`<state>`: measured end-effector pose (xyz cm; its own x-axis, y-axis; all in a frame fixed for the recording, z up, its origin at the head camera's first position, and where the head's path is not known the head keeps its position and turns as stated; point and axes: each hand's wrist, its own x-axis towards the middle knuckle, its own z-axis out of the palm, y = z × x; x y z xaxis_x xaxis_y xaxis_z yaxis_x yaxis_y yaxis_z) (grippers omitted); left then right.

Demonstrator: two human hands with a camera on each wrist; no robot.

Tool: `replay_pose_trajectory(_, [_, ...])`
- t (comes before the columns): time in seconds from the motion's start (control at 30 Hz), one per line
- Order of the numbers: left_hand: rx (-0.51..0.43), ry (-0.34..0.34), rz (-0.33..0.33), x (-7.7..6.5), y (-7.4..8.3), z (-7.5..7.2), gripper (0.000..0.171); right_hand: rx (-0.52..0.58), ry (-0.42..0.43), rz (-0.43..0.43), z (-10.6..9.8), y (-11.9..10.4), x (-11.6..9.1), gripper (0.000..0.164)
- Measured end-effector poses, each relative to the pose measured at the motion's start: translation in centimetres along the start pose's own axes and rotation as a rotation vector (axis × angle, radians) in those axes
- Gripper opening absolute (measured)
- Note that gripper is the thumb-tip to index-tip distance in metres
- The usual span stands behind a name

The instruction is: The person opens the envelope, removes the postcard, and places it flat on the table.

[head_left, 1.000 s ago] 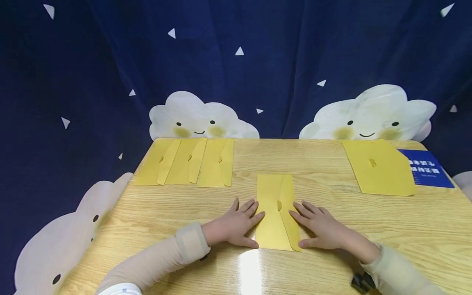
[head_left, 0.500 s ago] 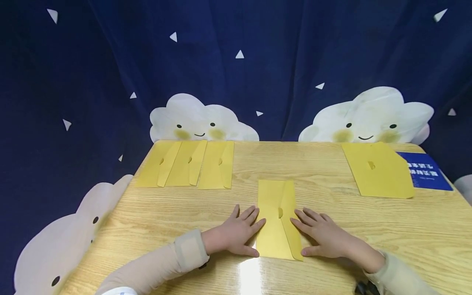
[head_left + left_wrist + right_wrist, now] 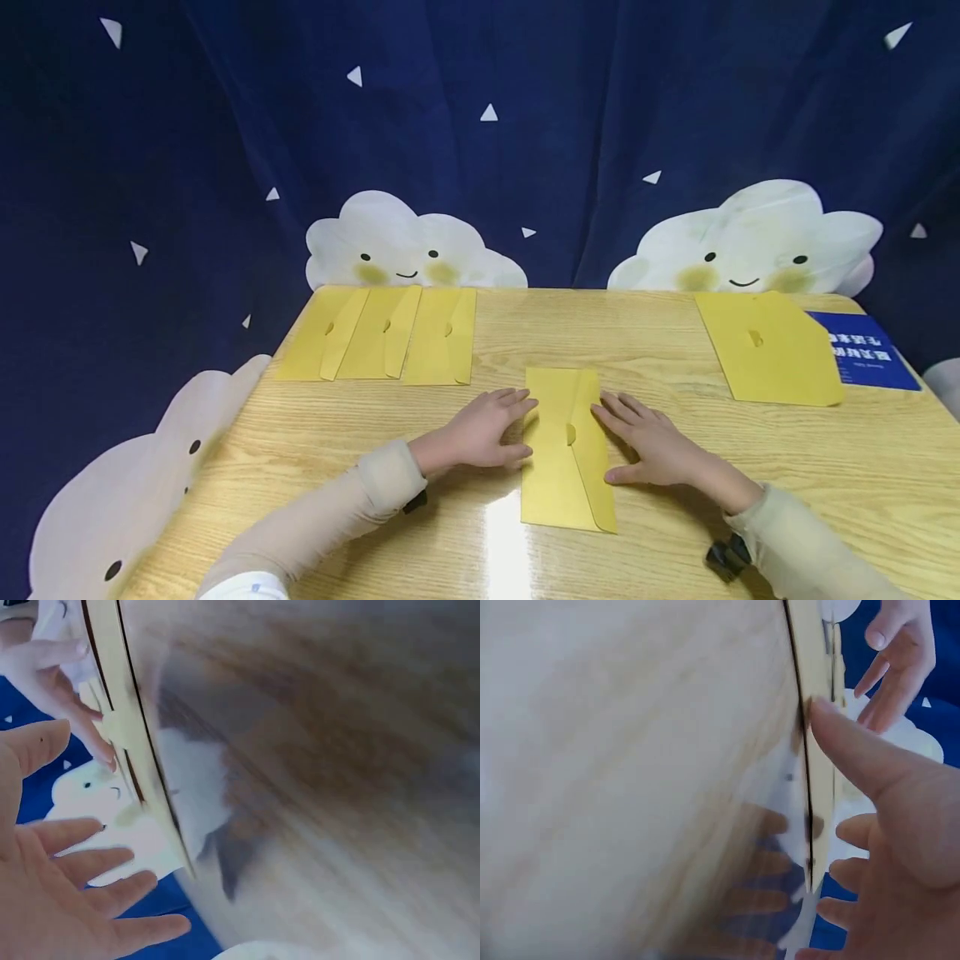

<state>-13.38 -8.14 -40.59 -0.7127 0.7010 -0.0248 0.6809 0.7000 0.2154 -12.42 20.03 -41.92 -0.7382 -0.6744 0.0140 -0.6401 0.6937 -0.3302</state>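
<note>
Both hands have slid a little farther from the person along the envelope's long sides, while the envelope itself lies about where it did half a second ago. Nearest to the person are two pale sleeves [image 3: 322, 525], with a black fitting [image 3: 727, 558] beneath the right wrist. The left hand [image 3: 483, 429] reaches in from one side, its fingers loose and its thumb apart from them, fingertips over the envelope's left edge. The right hand [image 3: 654, 446] mirrors it at the opposite edge, fingers extended, thumb set apart as well. Neither is clamped on anything; the wrist views are blurred over the paper, so I can't fairly say whether the fingertips touch it. Between them, the yellow envelope [image 3: 551, 487] lies flat on the wooden table [image 3: 420, 558], longways from the person, its flap folded over along the right side and a small rounded tab near the middle. Farther off, at the person's left, lie three yellow envelopes [image 3: 375, 342] in a row. Far right, a wider yellow envelope [image 3: 780, 358] partly covers a blue card [image 3: 873, 358] with white print. Behind the table hangs a dark blue curtain [image 3: 555, 167] with smiling clouds [image 3: 405, 237] and white triangles [image 3: 489, 113].
</note>
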Motion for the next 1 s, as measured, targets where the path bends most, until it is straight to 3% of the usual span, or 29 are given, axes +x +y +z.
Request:
replay_pose_trajectory(0.17, [-0.137,-0.064,-0.067,1.3,-0.1,0.4,0.087,0.023,-0.066,0.024,0.3,0.4,1.1,0.102])
replay_pose_trajectory(0.37, [-0.154,-0.142,-0.075,2.8,0.1,1.0,0.095,0.02,-0.107,0.057,0.3,0.3,2.0,0.106])
replay_pose_trajectory(0.63, [-0.056,-0.246,-0.108,3.4,0.3,1.4,0.098,0.017,-0.146,0.074,0.2,-0.1,2.3,0.106])
replay_pose_trajectory(1.0, [0.02,-0.266,-0.109,3.0,1.9,1.2,0.095,0.004,-0.144,0.074,0.0,-0.6,1.3,0.105])
